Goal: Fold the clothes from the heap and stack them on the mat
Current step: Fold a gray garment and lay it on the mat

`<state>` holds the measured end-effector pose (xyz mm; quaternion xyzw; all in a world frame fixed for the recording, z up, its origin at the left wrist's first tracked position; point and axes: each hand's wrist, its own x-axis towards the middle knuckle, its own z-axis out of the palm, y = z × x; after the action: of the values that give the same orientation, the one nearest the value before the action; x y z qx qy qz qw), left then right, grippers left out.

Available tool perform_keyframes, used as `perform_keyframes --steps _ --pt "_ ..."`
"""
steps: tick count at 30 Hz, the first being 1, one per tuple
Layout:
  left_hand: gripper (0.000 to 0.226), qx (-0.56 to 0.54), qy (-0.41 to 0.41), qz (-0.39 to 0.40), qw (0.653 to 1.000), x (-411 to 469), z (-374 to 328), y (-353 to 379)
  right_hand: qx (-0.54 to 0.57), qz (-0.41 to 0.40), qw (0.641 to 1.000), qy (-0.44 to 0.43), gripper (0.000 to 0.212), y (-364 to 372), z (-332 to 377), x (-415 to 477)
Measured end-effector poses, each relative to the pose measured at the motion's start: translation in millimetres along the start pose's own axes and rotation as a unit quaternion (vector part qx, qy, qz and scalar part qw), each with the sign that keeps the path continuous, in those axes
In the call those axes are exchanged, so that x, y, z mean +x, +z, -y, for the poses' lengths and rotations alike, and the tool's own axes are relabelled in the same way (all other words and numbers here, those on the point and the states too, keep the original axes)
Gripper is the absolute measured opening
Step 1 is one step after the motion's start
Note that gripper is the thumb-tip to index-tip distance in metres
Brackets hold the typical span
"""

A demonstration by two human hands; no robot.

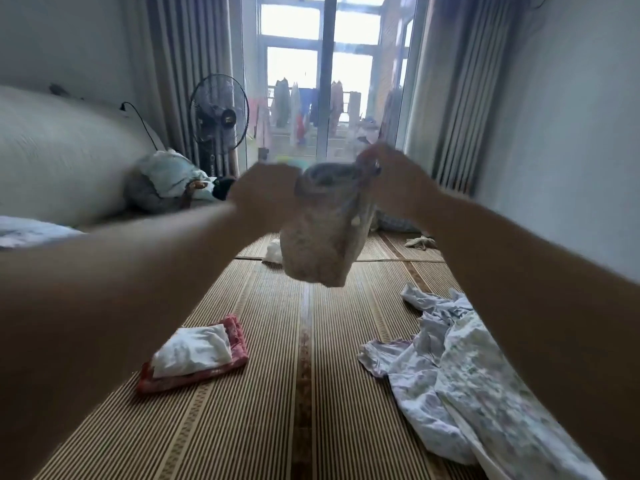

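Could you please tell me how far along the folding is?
Done: a stack of two folded pieces, white on red, lies on the mat. In hand: the left hand and right hand hold a small pale garment up in the air. Left: the floral heap on the right lies unfolded, as do a white piece and a cream piece farther off.

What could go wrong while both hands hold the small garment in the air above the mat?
1. The grey garment hangs from its top edge between the left hand and right hand; if one grip slips, it may fall crumpled on the mat.
2. The folded stack is small; a careless placing could knock its white top piece askew.
3. The unfolded heap lies close by; the garment might land in it.
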<state>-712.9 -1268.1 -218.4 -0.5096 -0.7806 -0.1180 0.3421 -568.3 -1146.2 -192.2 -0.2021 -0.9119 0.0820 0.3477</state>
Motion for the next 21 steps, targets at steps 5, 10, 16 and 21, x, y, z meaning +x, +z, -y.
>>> perform_keyframes --steps 5,10,16,21 --pt "0.010 -0.188 0.058 0.162 0.967 -151.8 -26.9 55.9 0.068 0.161 0.983 0.062 0.020 83.3 -35.9 -149.8" --pt "0.015 -0.240 0.157 0.277 0.917 -280.5 -55.1 91.3 0.121 0.331 0.926 0.135 0.008 137.1 -40.7 -300.2" --pt "0.027 -0.282 0.181 0.312 0.889 -336.9 -48.4 93.0 0.150 0.373 0.910 0.101 0.026 151.3 -37.1 -354.3" --pt "0.036 -0.427 -0.025 0.362 0.828 -326.7 -40.0 82.7 0.264 0.306 0.905 0.132 0.008 144.3 -26.3 -323.5"
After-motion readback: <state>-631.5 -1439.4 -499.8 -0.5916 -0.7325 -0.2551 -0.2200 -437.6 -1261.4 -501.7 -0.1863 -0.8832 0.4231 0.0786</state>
